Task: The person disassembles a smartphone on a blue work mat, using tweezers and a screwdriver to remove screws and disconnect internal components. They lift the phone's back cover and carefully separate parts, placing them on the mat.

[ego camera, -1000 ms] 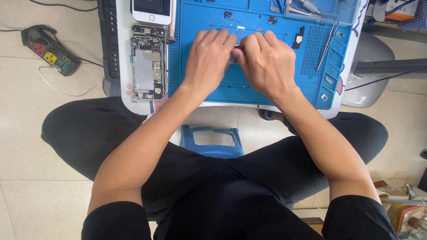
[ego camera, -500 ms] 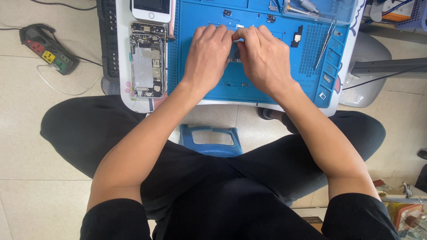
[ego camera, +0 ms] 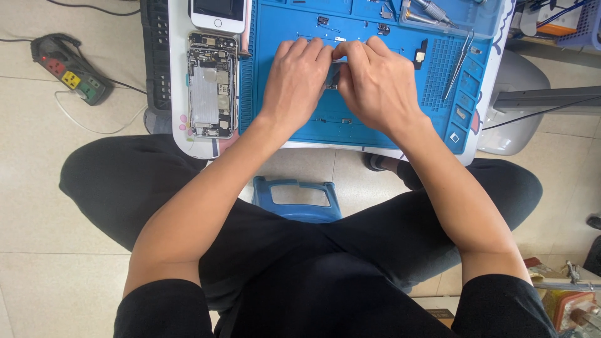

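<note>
At twelve o'clock on the blue repair mat (ego camera: 282,125) we bring both hands together over a small dark part (ego camera: 333,76) — our left hand (ego camera: 297,78) and right hand (ego camera: 375,84) pinch it from either side, fingertips narrow around it, the part mostly hidden. We judge this a fine prying or seating step; the next move calls for steady, light pressure. At nine o'clock lies the opened phone chassis (ego camera: 211,94); at two o'clock, tweezers (ego camera: 457,59).

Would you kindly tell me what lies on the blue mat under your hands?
A small dark part shows between left hand and right hand; the rest is covered.
</note>
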